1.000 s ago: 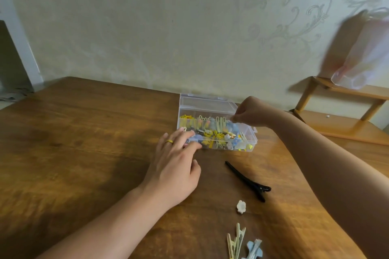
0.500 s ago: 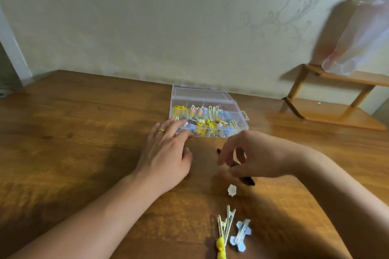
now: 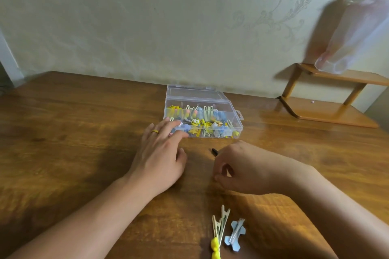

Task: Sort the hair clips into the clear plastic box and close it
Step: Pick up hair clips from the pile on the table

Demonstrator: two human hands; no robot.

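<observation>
Patterned wall [image 3: 147,27], wooden table [image 3: 73,132], shelf [image 3: 336,111]

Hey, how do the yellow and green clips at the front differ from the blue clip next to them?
The yellow-green clips are long, thin prongs with a yellow end, bunched together; the blue clip is shorter, wider, cross-shaped, with a metal bar on top. The yellow-green clips lie left, the blue clip right. Both lie loose on the table, outside the box.

We see a brown wooden counter [image 3: 73,132] set against a pale wall [image 3: 147,27] with scroll relief; at right stands a two-tier wooden shelf [image 3: 328,111], its upper tier carrying a translucent plastic bag [image 3: 357,33]
</observation>
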